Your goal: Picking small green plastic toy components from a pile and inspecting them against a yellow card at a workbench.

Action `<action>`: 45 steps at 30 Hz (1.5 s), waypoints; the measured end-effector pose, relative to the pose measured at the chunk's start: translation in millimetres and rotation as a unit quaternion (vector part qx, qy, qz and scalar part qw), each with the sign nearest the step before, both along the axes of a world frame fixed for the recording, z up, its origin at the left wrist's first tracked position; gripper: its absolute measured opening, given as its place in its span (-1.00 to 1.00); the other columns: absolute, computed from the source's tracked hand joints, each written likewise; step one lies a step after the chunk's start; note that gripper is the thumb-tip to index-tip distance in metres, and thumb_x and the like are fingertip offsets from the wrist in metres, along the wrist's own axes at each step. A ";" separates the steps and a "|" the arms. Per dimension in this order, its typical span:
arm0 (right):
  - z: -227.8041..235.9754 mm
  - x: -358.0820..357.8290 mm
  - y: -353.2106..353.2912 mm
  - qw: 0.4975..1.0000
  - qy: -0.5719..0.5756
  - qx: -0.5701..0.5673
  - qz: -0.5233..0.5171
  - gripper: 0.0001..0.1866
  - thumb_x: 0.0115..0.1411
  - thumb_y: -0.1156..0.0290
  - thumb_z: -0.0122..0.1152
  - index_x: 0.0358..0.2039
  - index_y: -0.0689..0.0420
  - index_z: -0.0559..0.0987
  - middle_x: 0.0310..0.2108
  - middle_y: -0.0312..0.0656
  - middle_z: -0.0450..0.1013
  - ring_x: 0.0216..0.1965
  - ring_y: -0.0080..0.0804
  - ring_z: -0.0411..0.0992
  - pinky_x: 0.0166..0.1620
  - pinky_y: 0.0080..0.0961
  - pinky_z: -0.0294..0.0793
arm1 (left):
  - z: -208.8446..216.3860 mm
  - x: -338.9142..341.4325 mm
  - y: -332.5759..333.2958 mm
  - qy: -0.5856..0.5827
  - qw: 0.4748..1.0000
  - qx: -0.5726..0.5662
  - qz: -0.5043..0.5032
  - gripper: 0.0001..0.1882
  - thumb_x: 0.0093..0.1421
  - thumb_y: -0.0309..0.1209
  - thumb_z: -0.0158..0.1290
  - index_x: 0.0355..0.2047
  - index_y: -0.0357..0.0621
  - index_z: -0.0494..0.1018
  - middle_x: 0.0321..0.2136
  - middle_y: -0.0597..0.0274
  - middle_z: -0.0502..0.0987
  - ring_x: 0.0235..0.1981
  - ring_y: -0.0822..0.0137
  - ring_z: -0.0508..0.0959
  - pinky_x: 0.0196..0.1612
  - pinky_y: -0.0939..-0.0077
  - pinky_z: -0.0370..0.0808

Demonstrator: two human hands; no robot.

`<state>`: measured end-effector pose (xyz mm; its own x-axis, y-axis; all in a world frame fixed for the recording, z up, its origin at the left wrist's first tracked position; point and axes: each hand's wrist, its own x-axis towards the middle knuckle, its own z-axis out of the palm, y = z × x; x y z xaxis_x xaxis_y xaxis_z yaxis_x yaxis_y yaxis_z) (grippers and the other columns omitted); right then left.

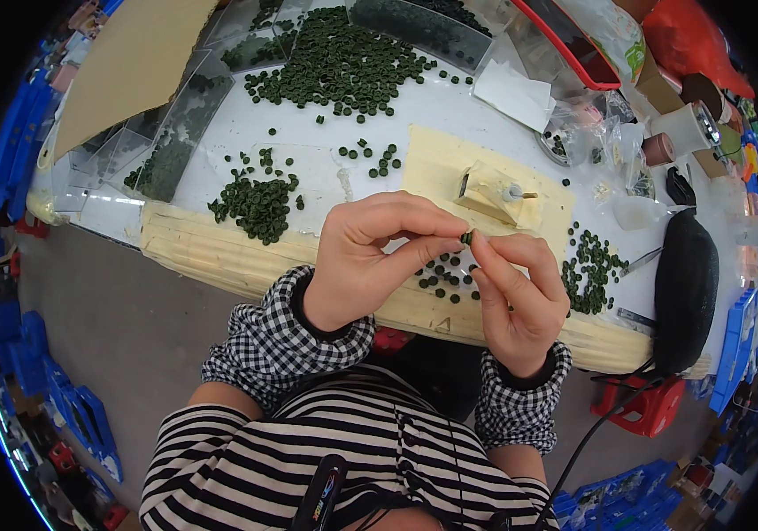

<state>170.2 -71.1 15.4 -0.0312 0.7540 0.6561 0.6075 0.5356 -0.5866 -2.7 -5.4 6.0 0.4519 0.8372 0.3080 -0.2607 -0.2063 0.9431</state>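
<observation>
Head view shows the left hand (379,257) with thumb and forefinger closed on a small, round, dark-green piece (466,238) above the table's near edge; the right hand (525,292) has bent fingers meeting it, though whether they grip it I cannot tell. Work looks midway: this piece seems in progress, while similar ones lie in a large dark-green heap (334,62), a smaller left-hand pile (255,205) and a right-hand scatter (591,270); which are finished is unclear. The white tabletop (432,106) carries a cream, tape-wrapped block (494,196). Beyond are grey floor (166,336), blue plastic bins (69,407) and a red plastic stool (640,407).
</observation>
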 end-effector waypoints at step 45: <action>12.1 15.9 7.0 0.975 0.018 0.003 -0.223 -0.87 0.12 0.62 0.23 -0.28 0.27 0.61 -0.37 -0.14 0.50 -0.44 -0.44 0.42 -0.32 -0.57 0.40 | 12.1 -28.5 -3.7 0.265 0.960 0.089 0.003 -0.84 0.10 -0.59 0.20 -0.27 -0.32 0.54 -0.33 0.14 0.60 -0.34 0.40 0.62 -0.28 0.60 0.56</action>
<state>186.1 -64.1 27.5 0.3224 0.6830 0.6554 0.7594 0.2268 -0.6099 -31.3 -9.0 18.1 0.5796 0.7961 0.1740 0.2482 -0.3758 0.8928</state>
